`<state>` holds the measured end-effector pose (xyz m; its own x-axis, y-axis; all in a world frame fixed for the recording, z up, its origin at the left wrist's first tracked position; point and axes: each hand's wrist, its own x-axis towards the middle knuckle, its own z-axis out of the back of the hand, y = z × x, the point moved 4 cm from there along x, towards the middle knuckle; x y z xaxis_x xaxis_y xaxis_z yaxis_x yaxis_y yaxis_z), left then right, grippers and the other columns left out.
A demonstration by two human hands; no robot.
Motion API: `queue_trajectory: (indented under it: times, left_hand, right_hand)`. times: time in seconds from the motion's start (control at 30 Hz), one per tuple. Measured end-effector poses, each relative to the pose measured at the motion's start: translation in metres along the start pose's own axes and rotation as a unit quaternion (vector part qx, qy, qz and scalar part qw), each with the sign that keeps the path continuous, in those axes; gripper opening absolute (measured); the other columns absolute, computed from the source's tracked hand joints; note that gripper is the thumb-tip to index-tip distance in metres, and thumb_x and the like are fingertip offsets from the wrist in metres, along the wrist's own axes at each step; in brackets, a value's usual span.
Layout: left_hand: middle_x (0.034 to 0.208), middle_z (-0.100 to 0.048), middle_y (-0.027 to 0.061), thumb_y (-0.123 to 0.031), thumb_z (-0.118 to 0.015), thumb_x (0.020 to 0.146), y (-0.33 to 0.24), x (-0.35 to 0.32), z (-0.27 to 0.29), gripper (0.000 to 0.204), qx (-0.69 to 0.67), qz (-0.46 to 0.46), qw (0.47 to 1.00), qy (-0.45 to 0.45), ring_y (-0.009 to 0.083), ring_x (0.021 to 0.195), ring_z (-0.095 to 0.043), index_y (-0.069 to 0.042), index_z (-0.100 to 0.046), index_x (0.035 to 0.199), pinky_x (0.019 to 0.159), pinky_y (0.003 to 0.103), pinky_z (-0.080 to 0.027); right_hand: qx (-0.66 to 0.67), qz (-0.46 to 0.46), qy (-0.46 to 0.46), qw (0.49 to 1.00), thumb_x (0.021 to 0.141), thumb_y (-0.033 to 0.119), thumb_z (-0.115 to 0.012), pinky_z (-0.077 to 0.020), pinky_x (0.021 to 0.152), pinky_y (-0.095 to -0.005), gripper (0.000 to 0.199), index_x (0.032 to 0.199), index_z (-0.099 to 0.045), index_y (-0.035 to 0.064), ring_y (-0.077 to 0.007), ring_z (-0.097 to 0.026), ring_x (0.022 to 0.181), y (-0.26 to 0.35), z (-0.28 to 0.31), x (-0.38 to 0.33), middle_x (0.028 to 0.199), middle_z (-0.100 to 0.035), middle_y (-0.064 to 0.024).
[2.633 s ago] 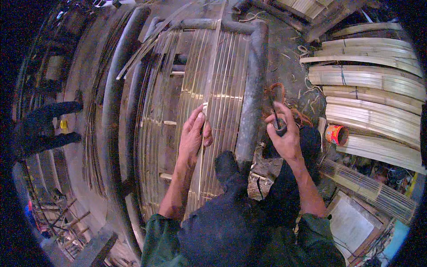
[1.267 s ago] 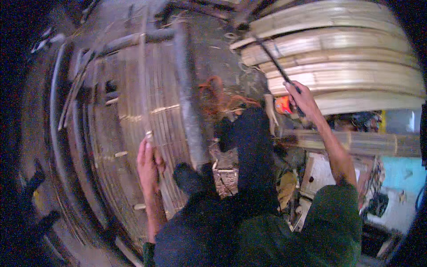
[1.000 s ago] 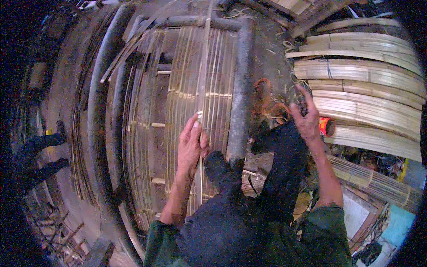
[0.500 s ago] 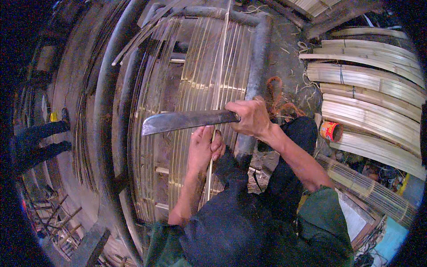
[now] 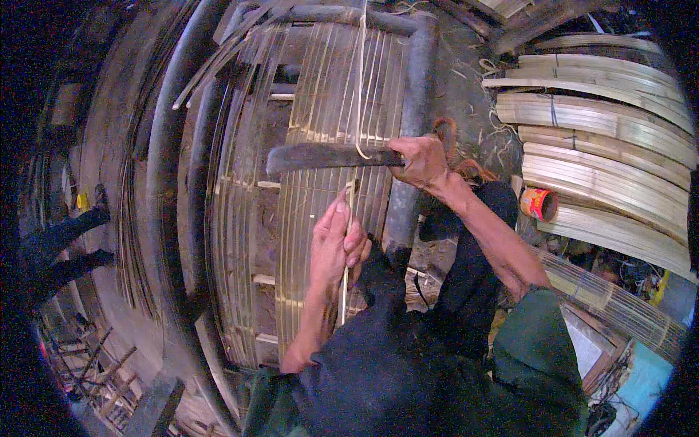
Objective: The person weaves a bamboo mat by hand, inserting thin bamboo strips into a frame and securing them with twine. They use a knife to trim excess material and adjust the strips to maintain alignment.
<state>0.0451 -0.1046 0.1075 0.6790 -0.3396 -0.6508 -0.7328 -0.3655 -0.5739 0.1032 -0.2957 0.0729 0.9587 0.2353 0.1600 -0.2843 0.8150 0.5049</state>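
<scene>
Bamboo craft workshop: split strip bundles (image 5: 604, 138) stacking up right, slatted frame (image 5: 320, 182) lying on dirt floor, shavings scattering around.

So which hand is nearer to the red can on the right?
Right. The right hand, gripping the big knife, is closer to the red can; the left hand, pinching the thin bamboo strip, is farther away.

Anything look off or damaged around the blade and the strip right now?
Nothing stands out. The right hand holds the long dark metal blade level across the thin pale bamboo strip, which the left hand grips. Shavings lie scattered near the stacked pale bamboo slats.
</scene>
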Motion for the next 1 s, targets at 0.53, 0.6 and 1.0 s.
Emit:
queue_trajectory:
  times: [0.53, 0.6, 1.0]
  left_hand:
    - [0.05, -0.032, -0.0042, -0.029, -0.043, 0.099, 0.007, 0.003, 0.004, 0.036, -0.063, 0.002, 0.998, 0.025, 0.0062, 0.035, -0.028, -0.005, -0.045, 0.125, 0.035, 0.022, -0.026]
    - [0.049, -0.032, -0.0041, -0.029, -0.043, 0.099, 0.003, 0.008, 0.005, 0.042, -0.018, 0.0, 0.999, 0.03, 0.0062, 0.036, -0.029, -0.005, -0.039, 0.133, 0.035, 0.022, -0.027]
    - [0.05, -0.039, -0.0027, -0.031, -0.045, 0.098, 0.015, 0.017, 0.017, 0.025, 0.165, -0.035, 0.985, -0.031, 0.0057, 0.039, -0.038, -0.008, -0.051, 0.091, 0.035, 0.022, -0.031]
  right_hand:
    - [-0.009, 0.023, 0.018, 1.0, 0.059, 0.022, -0.069, -0.0475, 0.058, -0.041, 0.026, 0.081, -0.063, 0.0093, -0.0299, -0.062, 0.068, 0.002, -0.004, 0.003, 0.073, -0.062, -0.0092]
    - [-0.003, -0.014, 0.0, 1.0, 0.06, 0.021, -0.069, -0.049, 0.06, -0.0407, 0.025, 0.081, -0.063, 0.0088, -0.0304, -0.063, 0.069, -0.002, 0.002, -0.002, 0.074, -0.063, -0.0098]
    - [-0.066, 0.023, 0.074, 0.995, 0.058, 0.022, -0.07, -0.0484, 0.057, -0.0408, 0.023, 0.076, -0.062, 0.0091, -0.031, -0.062, 0.067, 0.021, -0.008, -0.01, 0.071, -0.062, -0.0101]
